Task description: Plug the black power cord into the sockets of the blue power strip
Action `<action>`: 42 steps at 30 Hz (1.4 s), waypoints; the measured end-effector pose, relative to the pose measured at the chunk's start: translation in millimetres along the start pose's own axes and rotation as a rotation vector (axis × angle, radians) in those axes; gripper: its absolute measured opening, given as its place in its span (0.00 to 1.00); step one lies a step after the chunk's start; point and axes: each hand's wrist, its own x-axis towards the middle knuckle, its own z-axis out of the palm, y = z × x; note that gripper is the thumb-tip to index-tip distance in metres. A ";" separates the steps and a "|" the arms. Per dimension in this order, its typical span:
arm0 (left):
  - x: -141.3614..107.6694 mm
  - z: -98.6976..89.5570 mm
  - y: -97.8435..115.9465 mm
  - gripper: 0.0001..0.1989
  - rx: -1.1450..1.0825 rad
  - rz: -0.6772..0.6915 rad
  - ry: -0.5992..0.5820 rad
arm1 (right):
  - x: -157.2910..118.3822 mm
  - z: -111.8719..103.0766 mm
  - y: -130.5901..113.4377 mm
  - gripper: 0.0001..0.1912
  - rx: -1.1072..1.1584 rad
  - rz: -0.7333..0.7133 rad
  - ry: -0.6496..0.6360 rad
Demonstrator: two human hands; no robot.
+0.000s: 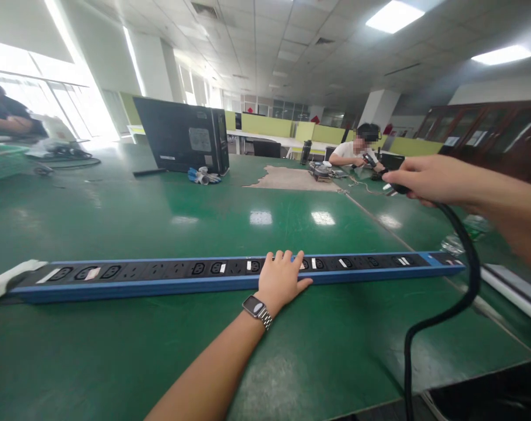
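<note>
A long blue-edged power strip [151,290] with black sockets lies across the green table. My left hand [280,275] is laid over its middle, fingers bent over the far edge and thumb out along the near side. That wrist wears a watch. Raised above the strip's right end, my right hand [417,178] is closed around the plug end of a black power cord [472,269]. Pale metal-looking prongs show beside its fingers. From there the cord curves down past the table's near edge. A white strap or cable [11,280] lies at the strip's left end.
A black computer case [182,137] stands at the back, with gloves [203,175] beside it. Across the table a person [351,153] works with small items. Another person [6,111] sits far left near a green basket [2,164]. A white flat object [513,289] lies right.
</note>
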 end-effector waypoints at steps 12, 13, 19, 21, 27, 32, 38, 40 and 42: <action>-0.2 1.2 0.4 0.33 -0.004 0.001 0.000 | 12.3 186.4 100.2 0.25 -0.120 0.003 -0.333; -0.2 1.5 0.4 0.33 -0.004 0.002 0.001 | 14.4 190.0 102.3 0.25 -0.125 0.007 -0.330; -0.4 2.9 0.4 0.33 -0.003 0.001 0.024 | 24.2 193.7 106.3 0.24 -0.141 0.054 -0.322; -0.5 2.9 0.0 0.33 -0.002 0.002 0.021 | 23.4 193.8 106.8 0.25 -0.140 0.070 -0.332; -0.8 3.4 -0.9 0.33 0.011 0.009 0.021 | 24.8 198.1 109.9 0.29 -0.137 0.116 -0.351; -0.9 5.2 -0.8 0.33 0.014 0.009 0.036 | 26.4 202.1 117.0 0.32 -0.152 0.156 -0.345; -0.3 4.8 0.2 0.33 0.016 0.002 0.038 | 22.4 206.8 113.1 0.30 -0.179 0.069 -0.324; 0.0 3.8 0.6 0.33 0.020 0.001 0.028 | 22.8 210.0 108.3 0.29 -0.188 0.062 -0.310; 0.1 2.8 1.0 0.33 0.023 0.002 0.021 | 22.6 212.9 105.2 0.29 -0.190 0.072 -0.296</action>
